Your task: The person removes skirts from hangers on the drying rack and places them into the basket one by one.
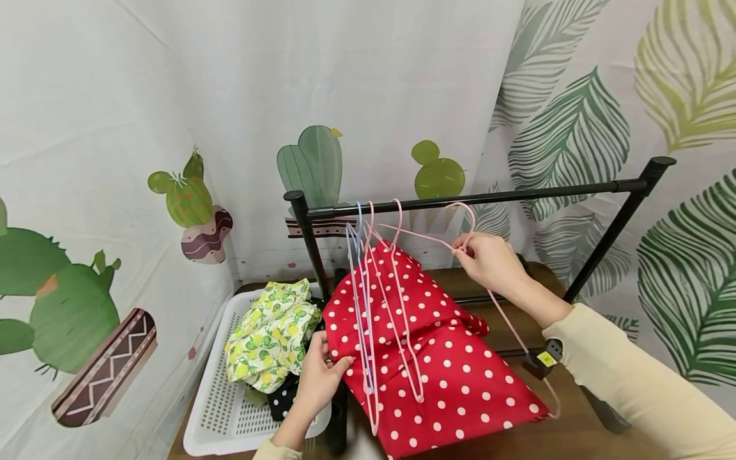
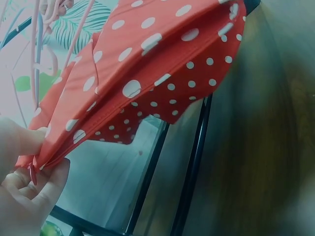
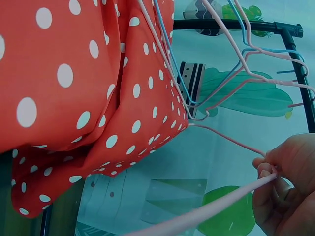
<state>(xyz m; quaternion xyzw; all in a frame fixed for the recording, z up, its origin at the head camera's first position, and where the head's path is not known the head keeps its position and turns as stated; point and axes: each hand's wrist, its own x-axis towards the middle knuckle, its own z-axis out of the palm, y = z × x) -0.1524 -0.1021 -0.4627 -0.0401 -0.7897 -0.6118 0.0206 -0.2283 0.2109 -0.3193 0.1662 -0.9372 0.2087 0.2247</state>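
Note:
A red garment with white polka dots (image 1: 443, 377) spreads below the rack's bar, its left edge pinched between the thumb and fingers of my left hand (image 1: 316, 380). The left wrist view shows that grip on the folded red fabric, with a small red tab, perhaps a zipper pull, at the fingers. My right hand (image 1: 491, 259) pinches a pink hanger (image 3: 211, 209) just under its hook. One arm of this hanger runs to the garment's upper edge, where the fabric hides its end; the other arm slopes down outside, to the right. The hook stands close to the bar.
Several thin hangers, pink and blue (image 1: 360, 220), hang on the black rack's bar (image 1: 552, 190) in front of the garment. At left, a white basket (image 1: 198, 409) holds lemon-print fabric (image 1: 276, 332) and black dotted fabric (image 1: 282, 399). Printed curtains stand behind.

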